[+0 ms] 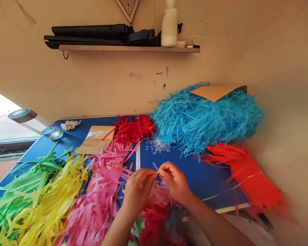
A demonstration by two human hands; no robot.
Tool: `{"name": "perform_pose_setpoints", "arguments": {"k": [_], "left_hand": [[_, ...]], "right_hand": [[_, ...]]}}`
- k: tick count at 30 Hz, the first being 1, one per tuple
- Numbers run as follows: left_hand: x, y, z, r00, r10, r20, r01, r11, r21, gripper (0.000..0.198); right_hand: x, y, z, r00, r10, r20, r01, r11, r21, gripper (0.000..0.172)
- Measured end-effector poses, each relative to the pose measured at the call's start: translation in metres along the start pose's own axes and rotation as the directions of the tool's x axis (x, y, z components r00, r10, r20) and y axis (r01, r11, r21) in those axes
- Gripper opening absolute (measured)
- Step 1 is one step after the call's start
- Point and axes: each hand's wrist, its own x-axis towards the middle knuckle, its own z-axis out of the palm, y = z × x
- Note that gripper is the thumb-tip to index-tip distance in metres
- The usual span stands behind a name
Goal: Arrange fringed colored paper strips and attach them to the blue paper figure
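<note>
My left hand (139, 188) and my right hand (176, 181) meet over the near edge of the blue table (192, 177). Between their fingertips is a small, thin yellow strip (158, 171), pinched by both hands. It looks like twisted paper, though most of it is hidden by the fingers. Just left of my left hand lies a bundle of pink paper fringe (97, 191). Below the hands hangs more red fringe (154, 218), partly covered by my forearms. Small clear plastic bits (157, 145) are scattered on the table beyond my fingers.
Yellow fringe (53, 194) and green fringe (23, 191) cover the left side. A large blue fringe pile (207, 119) and orange-red fringe (254, 177) lie right. Behind are a brown envelope (96, 140), a glass bottle (38, 124) and a wall shelf (130, 49).
</note>
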Motion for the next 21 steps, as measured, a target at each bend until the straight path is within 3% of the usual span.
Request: {"name": "perform_pose_setpoints", "arguments": {"k": [5,11,17,21], "left_hand": [[-0.001,0.001,0.001,0.996,0.078,-0.032,-0.077,0.997,0.017,0.013],[-0.002,-0.004,0.000,0.993,0.114,0.015,-0.115,0.991,0.069,0.015],[0.003,-0.002,0.000,0.977,0.208,0.048,-0.211,0.974,0.080,0.010],[0.003,-0.003,-0.001,0.980,0.187,0.067,-0.195,0.972,0.132,0.012]], "right_hand": [[0.002,-0.005,-0.003,0.999,0.020,0.030,-0.020,1.000,0.023,0.016],[0.008,-0.003,-0.015,0.982,0.169,0.083,-0.183,0.962,0.205,0.021],[0.004,-0.005,-0.017,0.993,0.067,0.097,-0.077,0.991,0.108,0.022],[0.002,-0.007,-0.019,1.000,0.012,0.023,-0.013,0.999,0.037,0.020]]}}
